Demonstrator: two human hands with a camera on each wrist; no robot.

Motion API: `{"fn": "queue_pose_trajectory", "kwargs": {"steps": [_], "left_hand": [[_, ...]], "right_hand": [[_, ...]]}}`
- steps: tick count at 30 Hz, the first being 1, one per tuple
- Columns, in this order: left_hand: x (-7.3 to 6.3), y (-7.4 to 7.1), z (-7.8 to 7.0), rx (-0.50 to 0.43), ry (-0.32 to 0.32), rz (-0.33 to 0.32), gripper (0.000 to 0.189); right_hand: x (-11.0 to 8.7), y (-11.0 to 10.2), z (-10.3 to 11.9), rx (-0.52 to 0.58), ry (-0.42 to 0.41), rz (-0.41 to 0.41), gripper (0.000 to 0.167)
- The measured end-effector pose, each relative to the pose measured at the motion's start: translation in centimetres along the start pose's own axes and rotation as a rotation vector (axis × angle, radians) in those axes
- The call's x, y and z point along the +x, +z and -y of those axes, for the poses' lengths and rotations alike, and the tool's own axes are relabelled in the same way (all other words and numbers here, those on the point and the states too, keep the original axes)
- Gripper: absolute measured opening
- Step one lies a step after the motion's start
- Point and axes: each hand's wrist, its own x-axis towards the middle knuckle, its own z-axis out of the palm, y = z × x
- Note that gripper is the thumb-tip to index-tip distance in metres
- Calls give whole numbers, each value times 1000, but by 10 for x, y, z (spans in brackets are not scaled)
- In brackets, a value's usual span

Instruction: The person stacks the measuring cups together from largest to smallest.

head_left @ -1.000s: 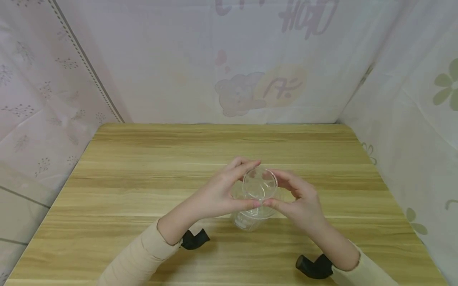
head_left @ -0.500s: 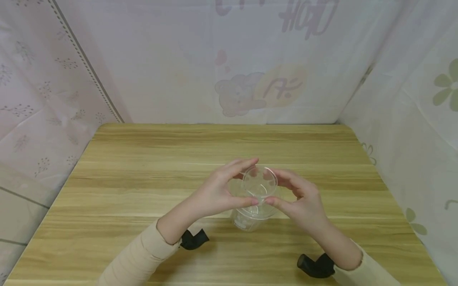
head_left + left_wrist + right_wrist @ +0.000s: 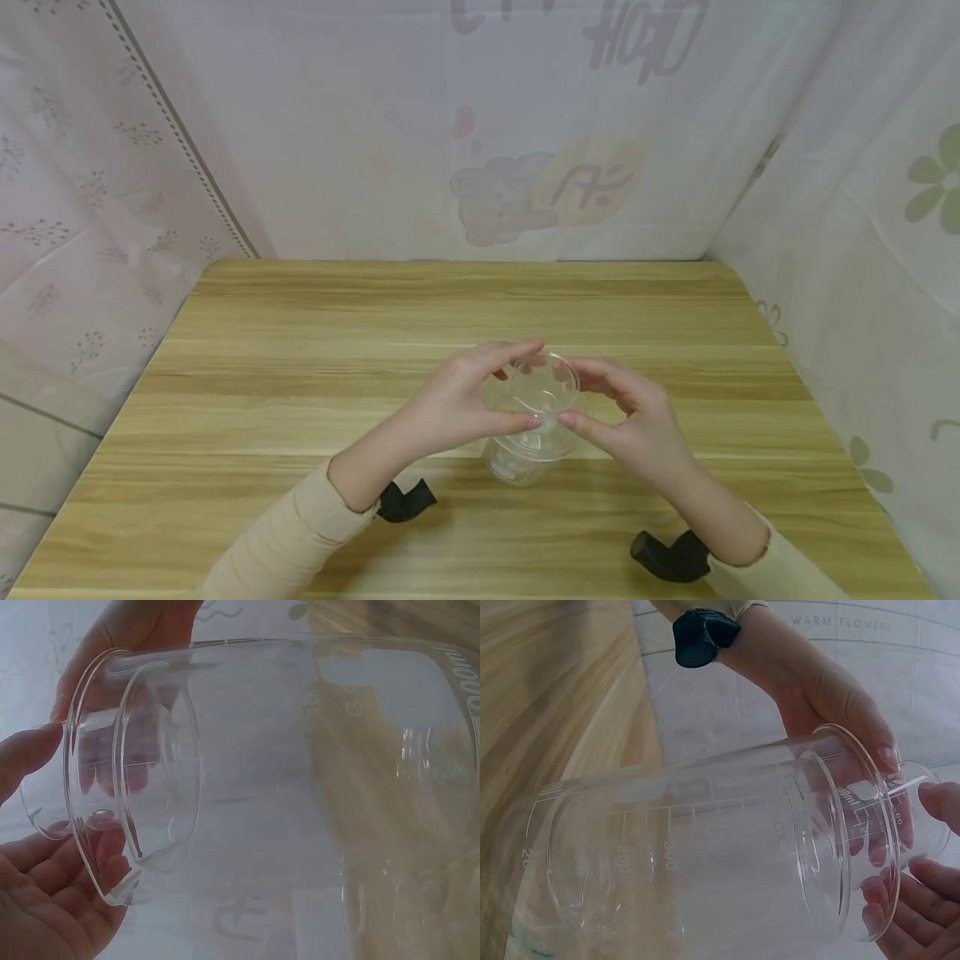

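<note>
Clear glass beakers stand nested on the table in the head view. A large beaker is outermost, and another beaker's rim shows inside its mouth in the wrist views. A small beaker rises above the large one's rim. My left hand holds the small beaker from the left, thumb near and fingers behind. From the right, my right hand grips the same beaker, its thumb a little apart from the left thumb. White volume marks show on the glass. Transparency blurs how deep the small beaker sits.
The wood-grain table runs to a printed cloth backdrop, with cloth at both sides. Black curved wrist mounts stick out beneath both wrists.
The small beaker rose slightly, then came down a little with the hands. The thumbs have drifted slightly apart. My right wrist has shifted a little to the right.
</note>
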Motion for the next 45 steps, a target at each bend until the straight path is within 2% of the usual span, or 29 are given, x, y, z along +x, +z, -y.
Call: {"fn": "queue_pose_trajectory", "kwargs": {"steps": [5, 9, 15, 20, 30, 45], "left_hand": [[0, 0, -1, 39, -29, 20, 70], [1, -1, -1, 57, -27, 45, 68], [1, -1, 0, 46, -41, 83, 69], [2, -2, 0, 71, -59, 100, 68], [3, -1, 1, 120, -31, 110, 65], [2, -2, -2, 210, -31, 131, 69]], "right_hand": [[0, -2, 0, -87, 20, 5, 57], [-1, -2, -2, -145, -2, 6, 60], [0, -1, -3, -160, -22, 20, 64], [0, -2, -3, -195, -16, 37, 62], [-1, -3, -1, -283, 47, 69, 60], [3, -3, 2, -339, -7, 111, 67]]}}
